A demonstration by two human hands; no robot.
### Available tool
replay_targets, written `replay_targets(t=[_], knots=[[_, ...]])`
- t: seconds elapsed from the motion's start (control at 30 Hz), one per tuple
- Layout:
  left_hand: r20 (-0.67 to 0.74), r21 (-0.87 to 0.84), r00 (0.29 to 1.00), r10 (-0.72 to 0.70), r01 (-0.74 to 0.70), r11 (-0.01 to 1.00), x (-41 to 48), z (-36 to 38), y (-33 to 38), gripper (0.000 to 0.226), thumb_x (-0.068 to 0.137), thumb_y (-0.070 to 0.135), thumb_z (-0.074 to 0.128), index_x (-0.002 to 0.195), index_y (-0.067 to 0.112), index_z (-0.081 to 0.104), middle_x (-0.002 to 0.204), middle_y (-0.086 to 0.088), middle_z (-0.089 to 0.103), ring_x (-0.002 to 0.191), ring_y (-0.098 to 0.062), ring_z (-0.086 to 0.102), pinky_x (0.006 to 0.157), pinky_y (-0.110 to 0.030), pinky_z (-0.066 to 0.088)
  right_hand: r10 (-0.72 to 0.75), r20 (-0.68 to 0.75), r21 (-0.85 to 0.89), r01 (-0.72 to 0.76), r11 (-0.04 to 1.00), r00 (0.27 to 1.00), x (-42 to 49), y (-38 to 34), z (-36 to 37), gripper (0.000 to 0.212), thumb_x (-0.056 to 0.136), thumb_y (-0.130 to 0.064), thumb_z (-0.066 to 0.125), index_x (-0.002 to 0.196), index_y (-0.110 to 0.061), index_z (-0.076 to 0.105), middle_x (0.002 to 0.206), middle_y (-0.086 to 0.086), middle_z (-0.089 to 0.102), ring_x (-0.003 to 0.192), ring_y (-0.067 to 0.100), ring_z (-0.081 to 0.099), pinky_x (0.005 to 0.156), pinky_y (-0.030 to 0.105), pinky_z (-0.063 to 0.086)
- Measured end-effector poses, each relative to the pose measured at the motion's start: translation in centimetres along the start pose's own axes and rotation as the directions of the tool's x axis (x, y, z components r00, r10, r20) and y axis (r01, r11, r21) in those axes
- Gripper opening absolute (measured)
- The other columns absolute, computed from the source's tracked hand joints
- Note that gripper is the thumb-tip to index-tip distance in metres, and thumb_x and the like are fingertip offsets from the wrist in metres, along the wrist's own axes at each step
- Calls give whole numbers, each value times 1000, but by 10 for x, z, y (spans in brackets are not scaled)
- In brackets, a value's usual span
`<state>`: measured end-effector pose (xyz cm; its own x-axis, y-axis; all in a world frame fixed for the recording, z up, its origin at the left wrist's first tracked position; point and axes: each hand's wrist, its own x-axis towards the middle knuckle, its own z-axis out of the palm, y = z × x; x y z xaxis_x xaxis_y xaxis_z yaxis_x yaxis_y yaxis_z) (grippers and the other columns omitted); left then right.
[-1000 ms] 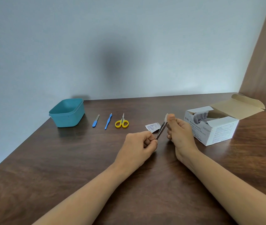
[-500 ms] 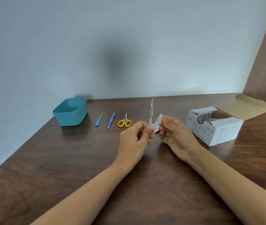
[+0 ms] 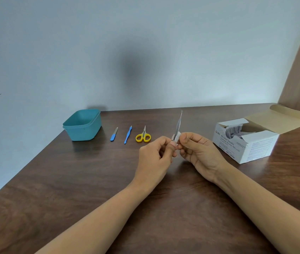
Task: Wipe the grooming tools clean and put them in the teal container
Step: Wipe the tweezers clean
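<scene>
Metal tweezers [image 3: 178, 123] stand nearly upright above the table's middle, pinched at their lower end by my left hand [image 3: 156, 154]. My right hand [image 3: 198, 153] presses a small white swab [image 3: 175, 137] against the tweezers just above my left fingers. The teal container [image 3: 82, 125] sits open at the back left. To its right lie a short blue nail file [image 3: 114, 134], a thin blue-handled tool [image 3: 127, 135] and yellow-handled scissors [image 3: 143, 136], in a row on the table.
An open white box of alcohol swabs [image 3: 246, 142] stands at the right, its flap folded back. The dark wooden table [image 3: 72, 180] meets a pale wall behind and a brown panel on the right; its left edge runs diagonally.
The tweezers have swung from a tilt to nearly upright in my left hand. My right hand came off them, then returned with the swab to their lower part.
</scene>
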<state>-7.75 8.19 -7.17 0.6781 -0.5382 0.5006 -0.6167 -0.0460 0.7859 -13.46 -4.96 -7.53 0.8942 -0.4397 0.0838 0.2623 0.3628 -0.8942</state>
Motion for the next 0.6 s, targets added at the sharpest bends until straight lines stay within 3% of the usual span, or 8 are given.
replay_targets(t=[0.3, 0.43, 0.6], knots=[[-23, -10, 999, -28, 28, 1000, 0, 1, -1, 20, 96, 20, 56, 81, 22, 69, 65, 5, 67, 60, -16, 62, 57, -25, 49, -28, 11, -2, 28, 1000, 1000, -1, 0, 1, 16, 70, -16, 66, 84, -8, 65, 65, 1, 66, 63, 7, 59, 60, 15, 50], [-44, 46, 999, -2, 4, 999, 0, 1, -3, 23, 96, 20, 55, 78, 17, 69, 62, 5, 66, 59, -10, 60, 54, -15, 45, -78, 32, -41, 79, 996, 996, -3, 1, 3, 6, 69, -15, 67, 74, -13, 65, 67, -2, 68, 64, 6, 63, 59, 14, 48], [-24, 129, 999, 37, -34, 991, 0, 3, -6, 21, 94, 21, 58, 75, 15, 66, 61, 6, 65, 59, -4, 59, 55, -12, 44, -99, -6, -78, 98, 992, 995, -3, 2, 5, 16, 65, -14, 71, 78, -14, 61, 69, -1, 71, 61, 5, 63, 60, 17, 45]])
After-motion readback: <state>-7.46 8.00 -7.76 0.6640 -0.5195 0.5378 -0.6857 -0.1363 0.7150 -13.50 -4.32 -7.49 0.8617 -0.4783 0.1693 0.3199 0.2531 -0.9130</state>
